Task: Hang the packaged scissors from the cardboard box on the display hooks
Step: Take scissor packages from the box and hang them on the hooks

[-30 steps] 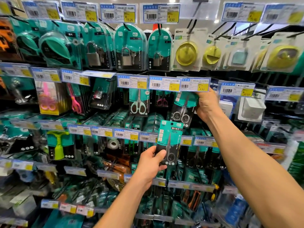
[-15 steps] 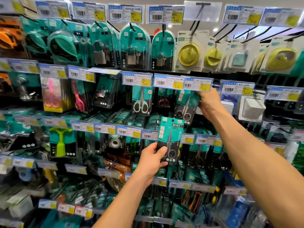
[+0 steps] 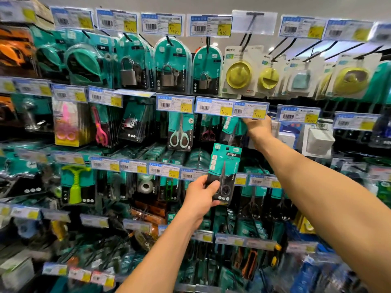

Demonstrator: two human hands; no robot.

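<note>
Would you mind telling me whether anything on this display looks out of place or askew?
Two small things. The clear tag holder in the top row carries no price label, unlike its neighbours. Below the padlock, one price tag is flipped up nearly flat instead of hanging face-out. Nothing else stands out.

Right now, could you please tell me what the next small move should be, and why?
Probably lift the pack up toward the right hand, under the 3.50 tag. The left hand grips its lower end, its hole free on top; the right hand is at the teal packs hanging there.
</note>
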